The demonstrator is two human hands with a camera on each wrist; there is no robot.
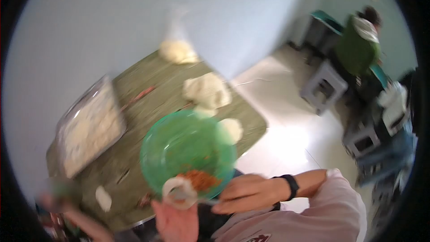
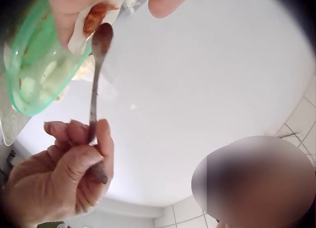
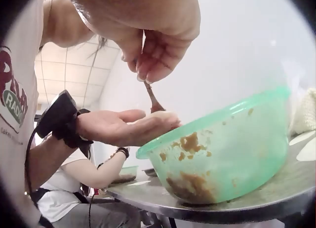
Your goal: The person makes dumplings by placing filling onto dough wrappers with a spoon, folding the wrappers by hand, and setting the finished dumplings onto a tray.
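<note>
My left hand (image 1: 177, 224) lies palm up with its fingers extended, bearing a round white dough wrapper (image 1: 186, 203). Orange-brown filling (image 2: 94, 20) sits on that wrapper in the left wrist view. Between thumb and fingers, my right hand (image 1: 251, 192) pinches the handle of a metal spoon (image 2: 95, 99). The spoon's bowl end is right at the filling and wrapper. Just beyond both hands stands a green plastic bowl (image 1: 163, 152), with more orange filling (image 1: 202, 180) low on its near side; smears mark its wall in the right wrist view.
A clear plastic-wrapped pack of pale pieces (image 1: 92, 130) lies on the table's left. Beyond the bowl are a dough lump (image 1: 208, 90), a flat wrapper (image 1: 232, 130) and a bag of dough (image 1: 178, 54). Another person's arm (image 1: 87, 224) reaches in lower left. A grey stool (image 1: 324, 87) stands right.
</note>
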